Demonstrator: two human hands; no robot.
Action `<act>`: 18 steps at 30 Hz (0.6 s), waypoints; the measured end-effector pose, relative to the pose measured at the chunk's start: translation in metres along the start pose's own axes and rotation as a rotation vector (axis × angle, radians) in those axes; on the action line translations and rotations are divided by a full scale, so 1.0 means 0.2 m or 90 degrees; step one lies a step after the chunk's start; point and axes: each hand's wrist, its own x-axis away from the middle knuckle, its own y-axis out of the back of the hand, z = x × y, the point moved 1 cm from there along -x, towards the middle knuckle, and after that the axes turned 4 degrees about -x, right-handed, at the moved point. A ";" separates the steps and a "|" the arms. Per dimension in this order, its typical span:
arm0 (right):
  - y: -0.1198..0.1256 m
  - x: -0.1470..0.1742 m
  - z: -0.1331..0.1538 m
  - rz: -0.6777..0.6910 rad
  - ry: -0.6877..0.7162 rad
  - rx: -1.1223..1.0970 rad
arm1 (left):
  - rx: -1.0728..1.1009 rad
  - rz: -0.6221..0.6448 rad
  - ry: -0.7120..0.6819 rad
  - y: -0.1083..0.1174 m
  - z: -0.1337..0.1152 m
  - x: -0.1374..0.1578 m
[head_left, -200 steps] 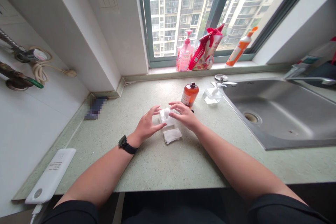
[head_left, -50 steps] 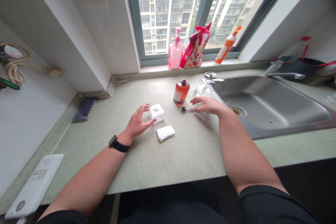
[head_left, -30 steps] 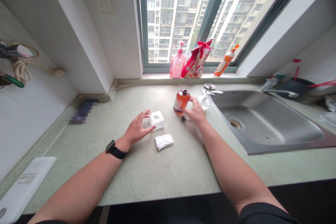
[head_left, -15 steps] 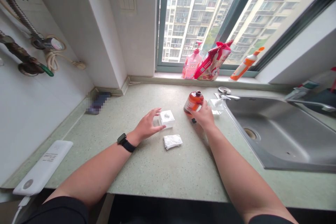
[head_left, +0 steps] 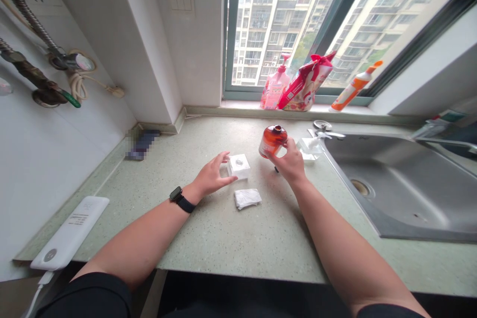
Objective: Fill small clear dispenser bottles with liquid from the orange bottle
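Observation:
My right hand (head_left: 288, 161) is wrapped round an amber bottle (head_left: 273, 141) with a pale label and an uncapped mouth, held slightly above the counter. My left hand (head_left: 216, 174), a black watch on its wrist, has its fingers and thumb round the left side of a clear square bottle (head_left: 239, 166) with a round opening on top. A folded white tissue or cloth (head_left: 248, 198) lies just in front of that bottle. Partly behind my right hand is a small black cap-like piece (head_left: 276, 169). A clear dispenser with a white pump (head_left: 310, 149) stands beyond my right hand.
A steel sink (head_left: 410, 194) is set into the counter (head_left: 208, 238) on the right, its strainer lid (head_left: 322, 125) at the corner. A pink pump bottle (head_left: 276, 88), a red bag (head_left: 307, 84) and an orange bottle (head_left: 354, 88) line the windowsill. At left lies a white power bank (head_left: 70, 231).
My right hand has raised the amber bottle a little and moved it slightly towards the square bottle. My left hand stays at the square bottle. The whole view has shifted slightly.

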 end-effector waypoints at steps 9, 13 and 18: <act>-0.02 0.07 0.08 -0.012 0.139 0.011 | -0.013 0.009 0.012 -0.01 0.02 0.00; -0.02 0.08 0.07 -0.004 0.169 0.021 | -0.016 0.006 0.012 -0.01 0.02 -0.01; -0.03 0.09 0.06 0.035 0.172 0.049 | -0.010 0.010 0.016 -0.01 0.02 0.00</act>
